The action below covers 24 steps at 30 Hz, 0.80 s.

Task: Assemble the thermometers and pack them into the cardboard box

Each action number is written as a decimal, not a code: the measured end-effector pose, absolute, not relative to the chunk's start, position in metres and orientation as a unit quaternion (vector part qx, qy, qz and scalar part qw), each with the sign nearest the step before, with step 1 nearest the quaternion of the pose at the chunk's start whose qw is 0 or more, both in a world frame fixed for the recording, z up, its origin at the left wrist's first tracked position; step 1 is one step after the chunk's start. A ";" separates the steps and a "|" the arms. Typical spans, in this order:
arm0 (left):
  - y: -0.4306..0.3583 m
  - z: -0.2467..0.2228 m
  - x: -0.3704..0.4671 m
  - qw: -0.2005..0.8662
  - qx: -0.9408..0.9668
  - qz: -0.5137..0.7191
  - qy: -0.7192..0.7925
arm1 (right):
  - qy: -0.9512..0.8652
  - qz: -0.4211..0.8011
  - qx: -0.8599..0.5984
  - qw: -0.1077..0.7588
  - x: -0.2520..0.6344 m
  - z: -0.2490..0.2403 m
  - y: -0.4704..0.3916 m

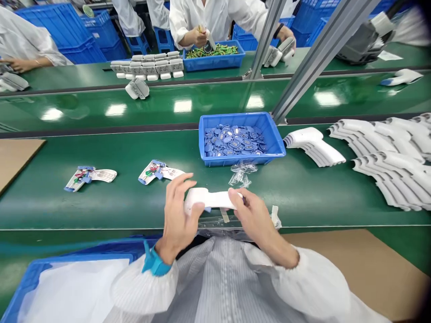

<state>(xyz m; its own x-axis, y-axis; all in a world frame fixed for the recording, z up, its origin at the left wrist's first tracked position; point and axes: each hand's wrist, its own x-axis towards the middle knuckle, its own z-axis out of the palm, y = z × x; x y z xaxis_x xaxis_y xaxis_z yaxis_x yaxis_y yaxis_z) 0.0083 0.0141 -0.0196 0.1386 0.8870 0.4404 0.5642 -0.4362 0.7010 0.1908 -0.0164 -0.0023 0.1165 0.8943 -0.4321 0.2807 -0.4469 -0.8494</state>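
Observation:
A white gun-shaped plastic housing is held level above the near edge of the green bench. My left hand cradles its wide end, thumb at the lower edge and the other fingers raised along the far side. The narrow handle end is gripped by my right hand, thumb on top. A small dark blue bit shows by the right fingers, too little to name. Left of my hands lie two open housing halves with wires and blue parts, one nearer and one farther left.
A blue bin of small blue plastic parts stands ahead, with crumpled clear plastic before it. White shells are stacked in rows at right. A metal post rises behind the bin. Across the line, a co-worker handles grey-white devices.

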 end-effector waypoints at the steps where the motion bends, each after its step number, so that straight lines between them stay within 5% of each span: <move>1: 0.008 -0.021 0.007 0.190 0.721 0.454 0.488 | -0.375 0.569 -0.677 0.278 0.192 -0.004 -0.013; 4: 0.003 -0.030 0.007 0.190 0.639 0.487 0.564 | -0.405 0.616 -0.645 0.202 0.191 -0.005 -0.007; 12: 0.046 -0.034 0.011 0.193 0.584 0.401 0.679 | -0.784 0.270 -0.547 0.119 0.160 -0.014 -0.022; 15: 0.047 -0.035 0.007 0.171 0.627 0.384 0.656 | -0.798 0.214 -0.547 0.138 0.156 -0.020 -0.026; 20: 0.037 -0.019 -0.050 0.146 0.786 0.231 0.554 | -0.752 0.286 -0.546 0.233 0.174 -0.002 -0.006; 24: 0.082 0.017 -0.127 0.194 0.639 0.141 0.731 | -0.711 0.278 -0.585 0.272 0.165 0.009 0.025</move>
<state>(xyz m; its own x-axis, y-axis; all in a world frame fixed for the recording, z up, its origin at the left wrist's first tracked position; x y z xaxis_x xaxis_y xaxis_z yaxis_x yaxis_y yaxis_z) -0.1271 0.0822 0.0174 -0.1088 0.9887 -0.1033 0.8795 0.1442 0.4535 0.1647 0.0246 0.0086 -0.1668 0.9841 0.0612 0.6816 0.1599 -0.7141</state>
